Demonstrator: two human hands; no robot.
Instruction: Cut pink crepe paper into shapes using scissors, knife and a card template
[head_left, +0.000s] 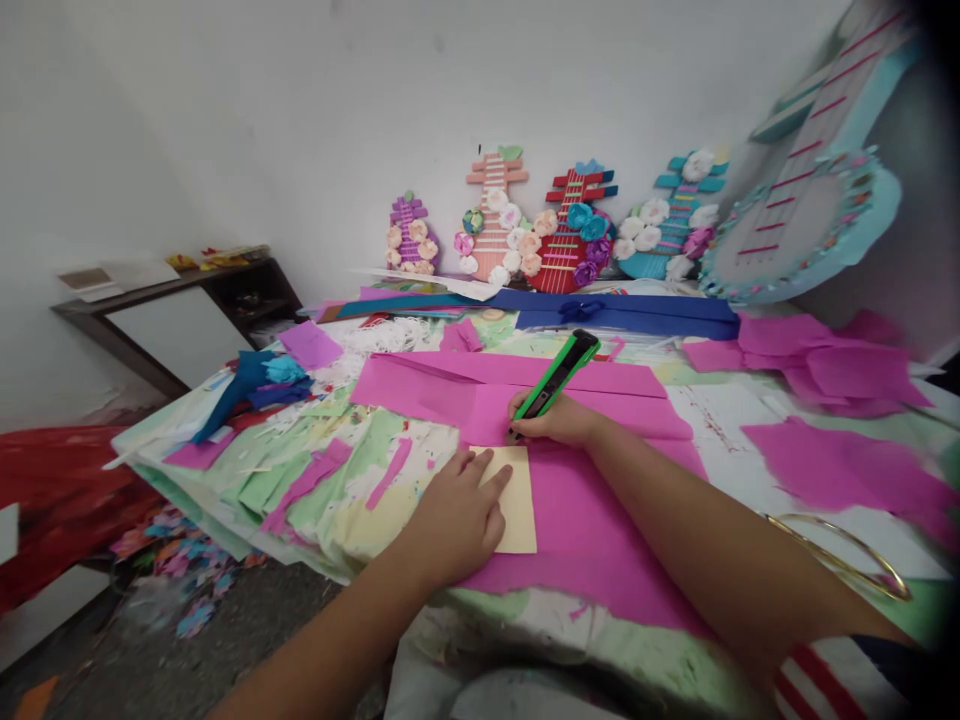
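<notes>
My right hand (556, 418) grips a green and black box cutter (559, 375), its tip angled down at the top edge of a pale yellow paper card (517, 515). Under the card lies a large sheet of magenta crepe paper (600, 510), spread toward the table's front edge. With fingers spread flat, my left hand (461, 515) presses on the card's left part. The cutter's blade is too small to make out, and part of the card is hidden beneath my left hand.
Several decorated paper guitars (491, 225) stand against the wall. Magenta paper pieces (840, 365) lie at right, near gold hoops (840, 555). Blue crepe paper (630, 315) stretches across the back. Scraps (322, 475) and white string (401, 340) lie at left.
</notes>
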